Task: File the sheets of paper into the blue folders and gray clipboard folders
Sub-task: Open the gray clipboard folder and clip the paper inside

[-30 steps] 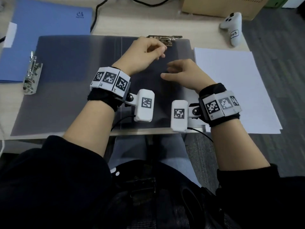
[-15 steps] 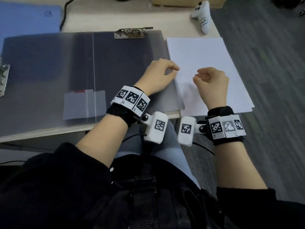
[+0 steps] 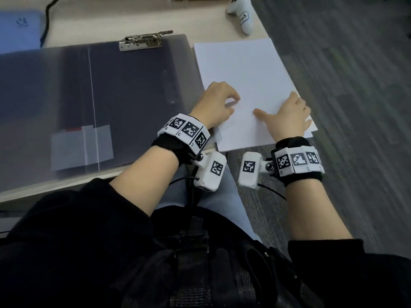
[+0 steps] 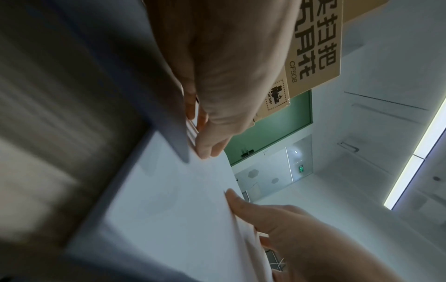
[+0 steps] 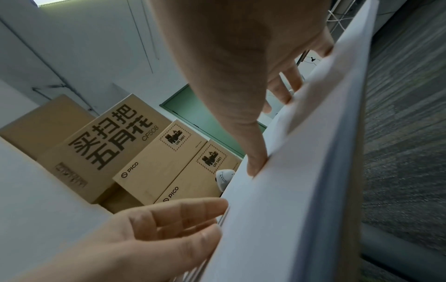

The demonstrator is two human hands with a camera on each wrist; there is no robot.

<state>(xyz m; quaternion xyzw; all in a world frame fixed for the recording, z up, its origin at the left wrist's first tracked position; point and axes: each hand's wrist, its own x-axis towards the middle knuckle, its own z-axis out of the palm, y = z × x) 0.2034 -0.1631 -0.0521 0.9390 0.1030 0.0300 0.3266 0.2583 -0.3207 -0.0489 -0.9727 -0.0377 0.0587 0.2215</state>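
The gray clipboard folder [image 3: 133,90] lies open on the desk, its metal clip [image 3: 144,42] at the far edge. To its right is a stack of white sheets [image 3: 240,70]. My left hand [image 3: 216,101] rests at the stack's left edge, fingertips [image 5: 217,208] touching the sheets' side. Over the stack's near right edge, my right hand [image 3: 289,116] has its thumb [image 5: 255,164] pressing on the top sheet and its fingers [image 5: 289,89] hooked round the edge, pinching the upper sheets. A blue folder [image 3: 20,30] lies at the far left.
A white controller [image 3: 243,16] and a black cable [image 3: 46,18] lie at the desk's back. Cardboard boxes [image 5: 108,152] stand behind it. The paper stack overhangs the desk's right corner, above gray carpet [image 3: 355,107]. A pale pocket [image 3: 82,147] shows inside the folder.
Both hands left the clip end of the gray folder and moved right and nearer, onto the paper stack. The right thumb now lies on the top sheet.
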